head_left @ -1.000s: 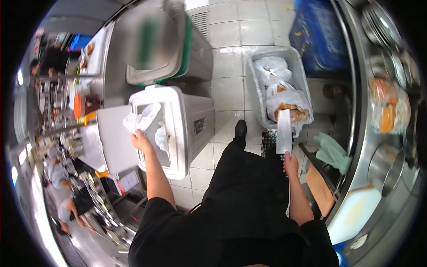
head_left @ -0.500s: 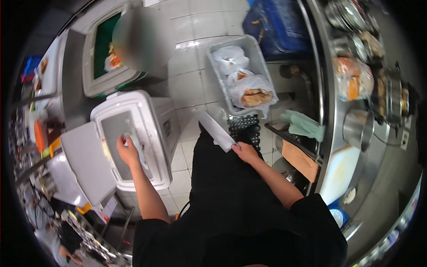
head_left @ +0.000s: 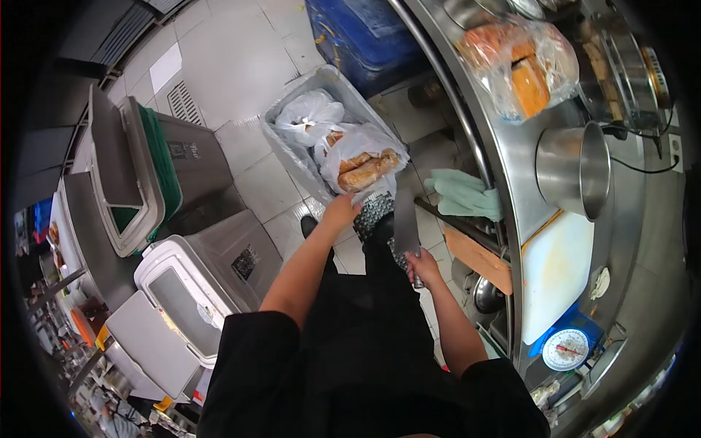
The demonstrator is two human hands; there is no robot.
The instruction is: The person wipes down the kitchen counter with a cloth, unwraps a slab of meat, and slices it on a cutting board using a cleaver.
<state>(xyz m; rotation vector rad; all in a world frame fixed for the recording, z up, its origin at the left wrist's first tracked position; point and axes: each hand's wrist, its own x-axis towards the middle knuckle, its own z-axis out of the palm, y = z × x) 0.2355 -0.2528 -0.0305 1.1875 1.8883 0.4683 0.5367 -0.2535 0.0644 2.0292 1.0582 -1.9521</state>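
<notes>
In my right hand [head_left: 422,269] is a cleaver [head_left: 406,223], my fingers wrapped round its handle and its broad blade pointing up the view. My left hand [head_left: 342,213] is right at the near end of a grey plastic tub [head_left: 296,164], and its fingertips are mostly hidden. White plastic bags lie in this tub. The nearer bag [head_left: 365,162] shows browned, bread-like pieces through it, and the farther bag [head_left: 310,109] is knotted.
On the left stand a bin with its lid raised [head_left: 139,157] and a second lidded bin [head_left: 234,255]. The steel counter [head_left: 511,157] at right bears a bagged loaf [head_left: 529,80], a pot [head_left: 573,171], a white cutting board [head_left: 558,274] and a blue scale [head_left: 566,347]. A green cloth [head_left: 464,193] hangs at its edge.
My left hand has left the open white-rimmed bin and come over to the tub. My view has turned toward the right. The cleaver stays in my right hand, now pointing more upright.
</notes>
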